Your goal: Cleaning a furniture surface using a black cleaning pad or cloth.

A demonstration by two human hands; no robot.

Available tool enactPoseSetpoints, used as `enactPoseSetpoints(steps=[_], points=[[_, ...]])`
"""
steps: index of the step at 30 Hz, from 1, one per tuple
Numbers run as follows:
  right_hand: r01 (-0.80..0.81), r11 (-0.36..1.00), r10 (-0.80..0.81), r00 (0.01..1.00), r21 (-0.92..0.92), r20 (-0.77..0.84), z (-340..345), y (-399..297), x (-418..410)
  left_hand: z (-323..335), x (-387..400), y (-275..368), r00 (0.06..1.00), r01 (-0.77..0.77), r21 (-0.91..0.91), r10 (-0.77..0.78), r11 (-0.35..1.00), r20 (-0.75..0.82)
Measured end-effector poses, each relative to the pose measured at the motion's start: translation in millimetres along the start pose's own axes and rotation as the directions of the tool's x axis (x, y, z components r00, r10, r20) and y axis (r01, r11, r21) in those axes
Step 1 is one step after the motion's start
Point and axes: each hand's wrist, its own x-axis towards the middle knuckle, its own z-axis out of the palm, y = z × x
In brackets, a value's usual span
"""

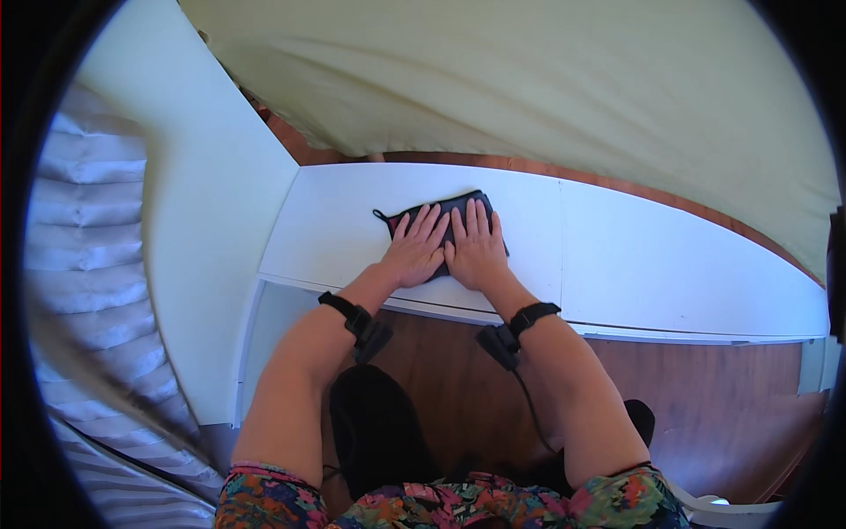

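A folded dark grey cloth (486, 198) with black edging, a small hanging loop and a bit of red at its left lies on a white tabletop (344, 231). Both palms rest flat on it, side by side, thumbs close together. My left hand (416, 248) covers the cloth's left part, its fingers spread. My right hand (477, 244) covers the right part, fingers pointing away from me. Neither hand grips the cloth. The cloth's middle is hidden under the hands.
A pale panel (198, 218) stands at the table's left end, with pleated shiny fabric (89, 218) beyond it. Behind the table hangs a pale green cloth (529, 79). Black straps with small devices circle both forearms; a cable hangs from the right one. Below is a wooden floor (694, 397).
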Motion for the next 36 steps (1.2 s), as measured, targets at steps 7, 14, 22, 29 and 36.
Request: enactPoseSetpoints(steps=[7, 14, 22, 29, 36], points=[[0.058, 0.998, -0.058, 0.998, 0.037, 0.019, -30.1, 8.6, -47.5, -6.0, -30.8, 42.8, 0.996, -0.072, -0.044, 0.070, 0.996, -0.056], [-0.028, 0.999, 0.030, 0.998, 0.039, -0.060, -45.4, 6.5, -79.4, -6.9, -39.7, 67.0, 0.978, -0.183, -0.032, 0.179, 0.982, -0.110], [-0.131, 0.991, 0.131, 0.991, 0.007, -0.041, -20.3, 16.7, -33.8, 1.5, 7.1, 40.6, 0.988, -0.121, -0.056, 0.114, 0.991, -0.105], [-0.219, 0.975, 0.219, 0.976, -0.045, -0.005, -26.3, 5.4, -43.4, -0.9, 7.8, 37.4, 0.977, -0.197, 0.013, 0.198, 0.980, -0.077], [-0.340, 0.938, 0.338, 0.940, -0.069, -0.046, -51.3, -14.5, -96.9, -23.0, -16.1, 65.2, 0.898, -0.437, 0.062, 0.439, 0.897, -0.033]])
